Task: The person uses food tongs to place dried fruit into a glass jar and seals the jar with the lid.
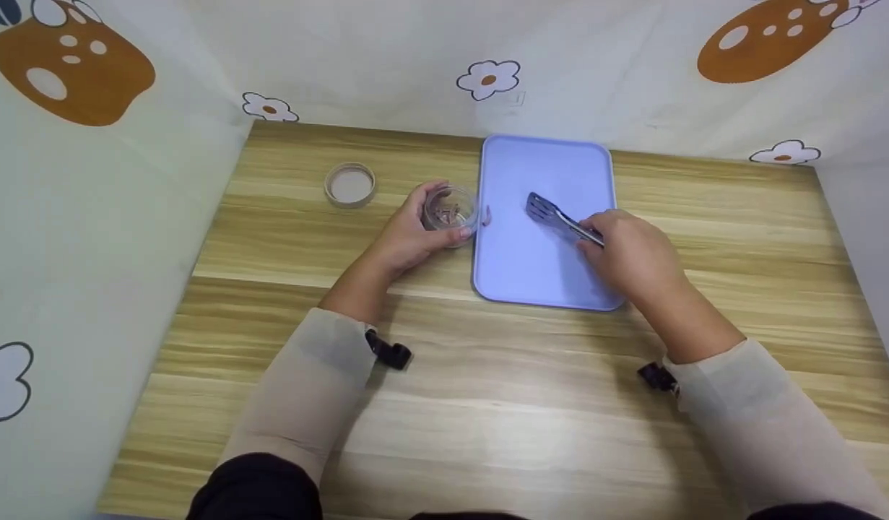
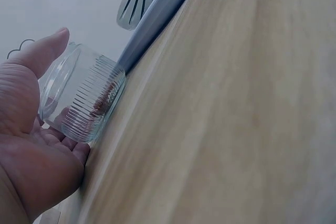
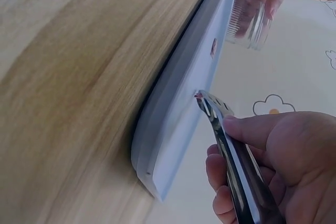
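Observation:
My left hand (image 1: 404,235) holds a clear ribbed glass jar (image 2: 79,93) on the table, its thumb near the rim and its fingers round the far side. Several small reddish-brown pieces (image 2: 105,98) lie in the bottom of the jar. Metal tongs (image 1: 570,224) with slotted ends are gripped in my right hand (image 1: 639,256) over the blue tray (image 1: 538,267). In the right wrist view, a tiny reddish bit (image 3: 198,95) shows at the tongs' tip. Another reddish piece (image 1: 487,215) rests by the tray's left edge, close to the jar.
A round lid (image 1: 350,185) with a tan rim lies on the wooden table (image 1: 523,419), left of the jar. Behind the tray hangs a pale sheet (image 1: 386,65) with fruit and flower prints, which also covers the left side.

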Action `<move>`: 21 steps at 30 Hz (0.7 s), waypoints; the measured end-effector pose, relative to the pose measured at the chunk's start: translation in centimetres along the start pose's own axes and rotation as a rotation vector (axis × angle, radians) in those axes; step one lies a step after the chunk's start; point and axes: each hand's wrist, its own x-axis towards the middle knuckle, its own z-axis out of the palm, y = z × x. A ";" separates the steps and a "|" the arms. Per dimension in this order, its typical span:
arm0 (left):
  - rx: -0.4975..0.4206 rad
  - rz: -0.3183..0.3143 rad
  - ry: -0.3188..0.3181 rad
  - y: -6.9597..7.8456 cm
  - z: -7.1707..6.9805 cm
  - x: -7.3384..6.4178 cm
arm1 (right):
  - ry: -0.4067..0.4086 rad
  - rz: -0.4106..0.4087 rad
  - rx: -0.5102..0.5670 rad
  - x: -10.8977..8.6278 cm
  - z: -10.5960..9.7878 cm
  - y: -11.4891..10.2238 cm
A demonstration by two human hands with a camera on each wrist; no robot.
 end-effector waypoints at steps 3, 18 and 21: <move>0.003 -0.004 0.001 0.0 0.0 0.0 | 0.007 0.007 0.005 -0.1 -0.2 0.0; -0.015 -0.013 0.003 0.0 0.0 -0.1 | 0.068 -0.018 0.021 -0.2 -1.3 -0.8; -0.017 -0.016 0.001 0.0 0.0 -0.1 | 0.074 -0.024 0.019 -0.1 -1.5 -1.3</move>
